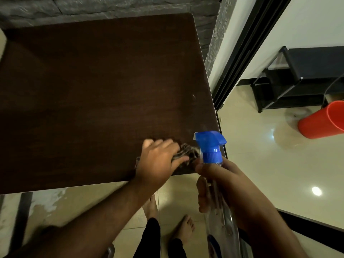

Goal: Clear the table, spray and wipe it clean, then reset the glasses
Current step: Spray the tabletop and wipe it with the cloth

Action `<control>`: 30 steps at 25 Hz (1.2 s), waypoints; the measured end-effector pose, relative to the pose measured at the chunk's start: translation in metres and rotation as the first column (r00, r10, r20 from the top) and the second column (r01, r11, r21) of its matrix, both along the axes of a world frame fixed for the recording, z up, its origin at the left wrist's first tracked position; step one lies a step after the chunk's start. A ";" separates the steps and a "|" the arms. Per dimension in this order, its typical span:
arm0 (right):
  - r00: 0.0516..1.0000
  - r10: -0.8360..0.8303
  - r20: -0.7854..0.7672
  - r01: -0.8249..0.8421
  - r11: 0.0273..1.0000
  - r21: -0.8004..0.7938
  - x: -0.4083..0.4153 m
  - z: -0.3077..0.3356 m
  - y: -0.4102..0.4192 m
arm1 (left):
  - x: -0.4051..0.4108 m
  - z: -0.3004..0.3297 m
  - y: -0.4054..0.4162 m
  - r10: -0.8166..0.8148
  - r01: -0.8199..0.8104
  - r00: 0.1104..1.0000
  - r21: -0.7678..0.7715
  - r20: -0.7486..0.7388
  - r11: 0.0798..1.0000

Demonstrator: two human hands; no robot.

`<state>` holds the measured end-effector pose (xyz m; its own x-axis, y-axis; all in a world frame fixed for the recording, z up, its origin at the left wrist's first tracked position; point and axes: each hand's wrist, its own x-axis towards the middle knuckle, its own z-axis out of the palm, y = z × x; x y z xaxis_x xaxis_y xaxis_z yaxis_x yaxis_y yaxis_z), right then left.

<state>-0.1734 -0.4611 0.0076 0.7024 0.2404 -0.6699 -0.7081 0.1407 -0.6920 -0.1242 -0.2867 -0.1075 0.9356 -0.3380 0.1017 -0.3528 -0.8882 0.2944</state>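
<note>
Table (96, 86): dark brown wood-grain top, flat, rectangular, rounded far corner, thin pale edge. Cloth (186, 155): soft, striped grey and brown, bunched in folds, lying on the table near its corner at 4 o'clock. Spray bottle (220, 211): clear plastic body, blue ribbed collar and blue trigger head, upright just off the table edge, nozzle turned toward the tabletop.

Left hand (160, 161): palm down on the cloth, fingers close together and slightly bent over the bunched fabric, thumb stretched along its near side; cloth showing beyond the fingertips toward 3 o'clock. Right hand (223, 185): fingers curled round the bottle neck and body below the collar; none seen on the trigger.

Floor (260, 164): glossy cream tiles with lamp reflections. Red plastic bucket (322, 121) at 3 o'clock, tilted in this wide view. Black metal rack (297, 77) at 2 o'clock against a pale wall. Rough grey stone wall (111, 6) at 12 o'clock. Bare feet below the table edge at 6 o'clock.
</note>
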 end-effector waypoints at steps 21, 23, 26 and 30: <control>0.990 -0.081 -0.113 0.075 0.996 -0.055 -0.036 -0.019 -0.037 | 0.066 0.003 -0.066 0.020 -0.020 1.000 0.041 -0.013 0.999; 0.990 -0.087 -0.114 0.079 0.994 -0.073 -0.039 -0.019 -0.039 | 0.049 0.000 -0.056 -0.039 0.039 0.999 0.023 -0.004 0.999; 0.986 -0.108 -0.127 0.099 0.993 -0.071 -0.044 -0.020 -0.045 | 0.044 -0.002 -0.049 -0.027 0.026 1.000 0.025 0.015 0.999; 0.987 -0.111 -0.117 0.105 0.993 -0.052 -0.044 -0.019 -0.044 | 0.043 0.003 -0.070 -0.044 0.044 0.999 0.012 -0.020 0.999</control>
<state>-0.2178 -0.5054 -0.0111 0.6368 0.1346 -0.7592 -0.7685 0.1909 -0.6107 -0.0811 -0.3564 -0.1049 0.9216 -0.3801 0.0786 -0.3859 -0.8754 0.2911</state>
